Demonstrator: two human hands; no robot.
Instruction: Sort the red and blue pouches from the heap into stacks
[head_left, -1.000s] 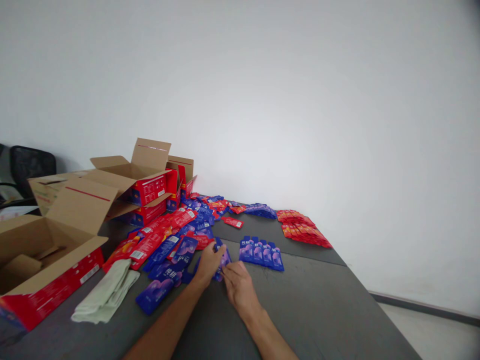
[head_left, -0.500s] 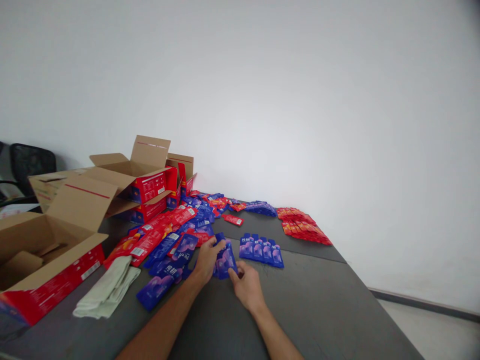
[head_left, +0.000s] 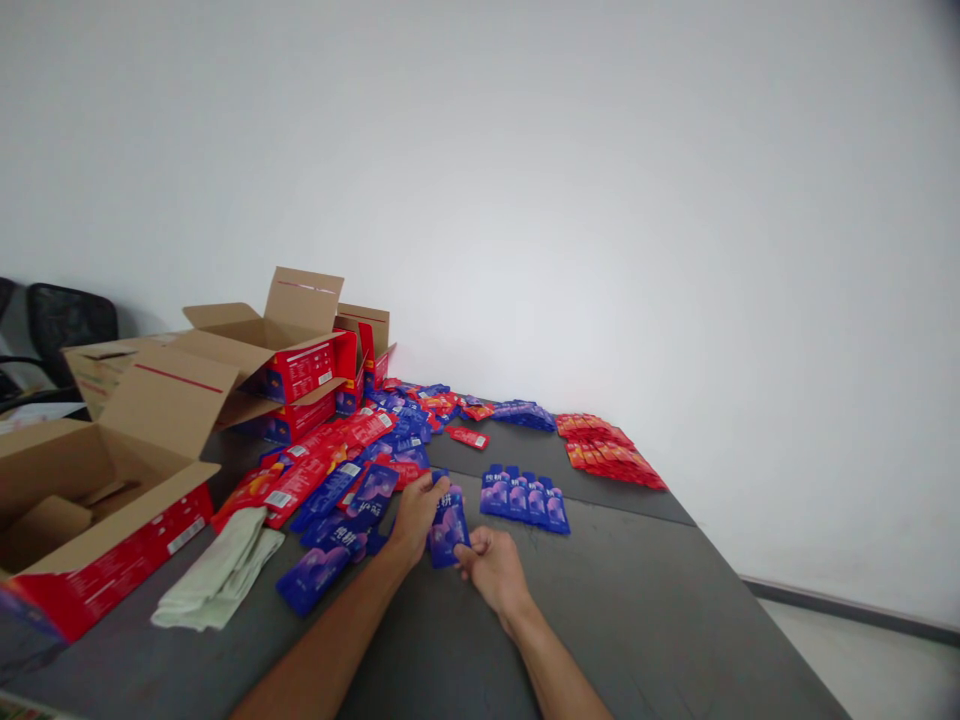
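A blue printed sachet [head_left: 448, 527] is held between both hands above the dark table. My left hand [head_left: 415, 515] is closed on its upper left edge, thumb on the front. At the lower right corner, the fingers of my right hand [head_left: 493, 568] pinch it; whether a second sachet lies behind it I cannot tell. Just right of the hands, several blue sachets [head_left: 525, 498] lie overlapped in a fanned row. Loose blue sachets [head_left: 315, 577] lie left of my left hand, beside a heap of red sachets [head_left: 304, 475] mixed with blue ones.
Open cardboard boxes [head_left: 112, 560] with red sides stand along the left. A folded pale cloth [head_left: 220, 572] lies before the heap. Rows of red sachets [head_left: 611, 452] and a blue stack [head_left: 525, 414] sit farther back, near the white wall. One red sachet [head_left: 467, 437] lies alone.
The held sachet has turned more upright, its lower end slightly lower and to the left. Both hands keep their grip. The whole view has shifted slightly.
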